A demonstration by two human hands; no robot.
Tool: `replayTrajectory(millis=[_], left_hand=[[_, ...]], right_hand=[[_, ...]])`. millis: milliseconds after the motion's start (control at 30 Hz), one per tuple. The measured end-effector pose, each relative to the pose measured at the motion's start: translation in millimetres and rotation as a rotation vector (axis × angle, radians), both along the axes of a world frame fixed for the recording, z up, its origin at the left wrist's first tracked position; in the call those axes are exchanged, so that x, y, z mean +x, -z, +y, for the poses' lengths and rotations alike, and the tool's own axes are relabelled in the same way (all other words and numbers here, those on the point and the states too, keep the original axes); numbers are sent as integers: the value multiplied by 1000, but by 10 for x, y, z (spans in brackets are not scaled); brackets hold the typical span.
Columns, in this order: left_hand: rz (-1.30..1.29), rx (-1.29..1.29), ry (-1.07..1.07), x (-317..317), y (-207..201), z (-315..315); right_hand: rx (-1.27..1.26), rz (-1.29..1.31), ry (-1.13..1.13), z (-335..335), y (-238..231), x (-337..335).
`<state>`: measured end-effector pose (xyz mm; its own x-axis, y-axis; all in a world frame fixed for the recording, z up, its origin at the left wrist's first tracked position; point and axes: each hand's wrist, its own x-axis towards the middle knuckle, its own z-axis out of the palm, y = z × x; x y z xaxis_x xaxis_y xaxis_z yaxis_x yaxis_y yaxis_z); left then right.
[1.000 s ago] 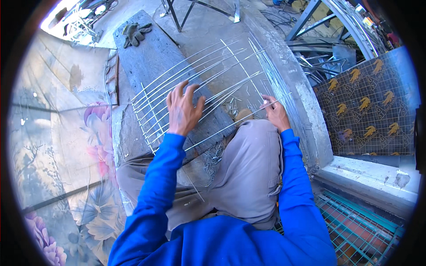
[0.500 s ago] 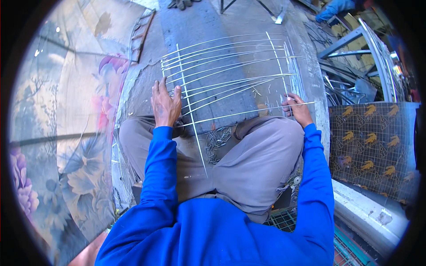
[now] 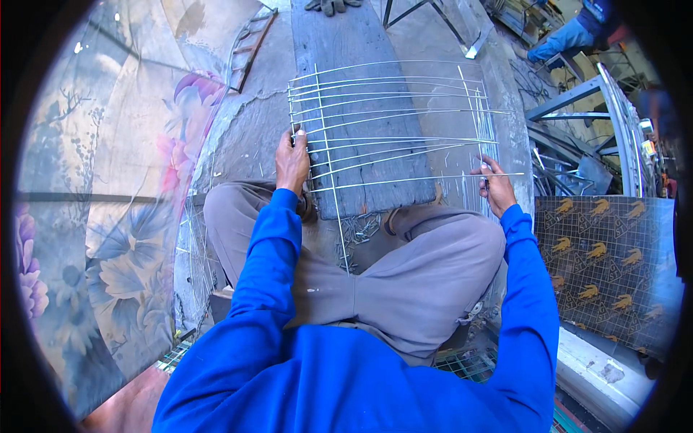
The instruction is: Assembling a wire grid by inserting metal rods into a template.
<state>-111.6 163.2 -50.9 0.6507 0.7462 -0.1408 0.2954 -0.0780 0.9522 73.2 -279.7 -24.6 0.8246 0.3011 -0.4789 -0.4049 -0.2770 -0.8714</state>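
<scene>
We see a flowered cloth [image 3: 126, 166] left of our left hand [image 3: 291, 162], which pinches the wire grid [image 3: 398, 112] by its side edge. The grid is between our hands, above a dark board [image 3: 354, 45]. Our right hand [image 3: 497, 187] curls at the lowest long wire [image 3: 433, 177]; we can't tell if it grips.

The left hand [image 3: 291, 166], spread over the middle of the wire grid [image 3: 415, 110] a second ago, is now at its left edge, thumb and fingers drawn together on the wire there. The view has turned: the grid, slanting before, runs nearly level across the upper middle, and the plank [image 3: 354, 50] beneath stands almost upright. The right hand [image 3: 498, 191] appears farther right. The glove [image 3: 333, 6] has slid to the top edge, partly cut off. Another person's leg [image 3: 567, 40] now shows at upper right.
</scene>
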Motion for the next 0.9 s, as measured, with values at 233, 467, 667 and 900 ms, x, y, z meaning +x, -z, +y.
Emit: replayTrajectory(millis=[233, 467, 667, 900], left_hand=[[20, 192, -2, 58, 28, 98], [-15, 236, -17, 173, 27, 37], [14, 174, 17, 93, 25, 135], [-18, 176, 69, 122, 4, 84]], right_hand=[[-193, -126, 96, 265, 73, 1], [-307, -455, 124, 163, 240, 23], [-207, -175, 142, 308, 86, 23], [-185, -273, 109, 198, 127, 17]])
